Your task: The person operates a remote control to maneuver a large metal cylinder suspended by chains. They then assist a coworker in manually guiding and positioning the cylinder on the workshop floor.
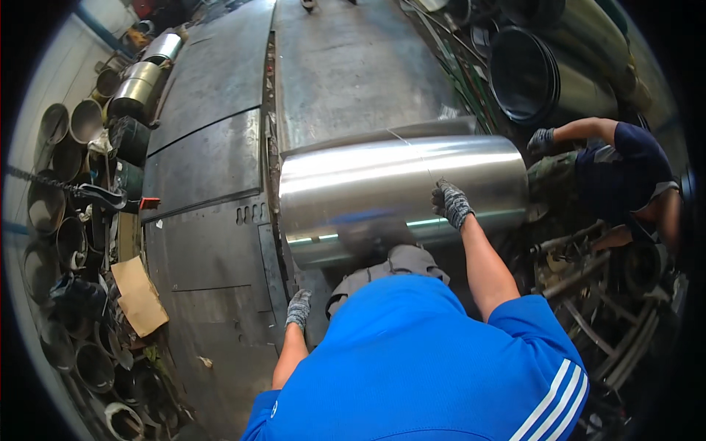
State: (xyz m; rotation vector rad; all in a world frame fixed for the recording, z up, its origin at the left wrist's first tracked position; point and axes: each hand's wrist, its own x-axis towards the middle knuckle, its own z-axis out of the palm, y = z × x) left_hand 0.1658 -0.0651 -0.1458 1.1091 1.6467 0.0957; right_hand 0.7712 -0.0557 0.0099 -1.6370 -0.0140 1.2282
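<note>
A large shiny sheet-metal roll lies crosswise in front of me, with a loose sheet edge along its far side. A thin wire or cord runs over the top of the roll toward my right hand. That hand, in a grey knitted glove, is closed at the end of this line, low over the roll's surface. My left hand, gloved alike, hangs beside my leg near the roll's left end. Its fingers are turned away, so their pose is unclear.
Flat dark metal sheets cover the floor at left and ahead. Metal cylinders are stacked along the left wall, near a hanging hook and cardboard. A co-worker bends at the roll's right end. Larger cylinders lie behind.
</note>
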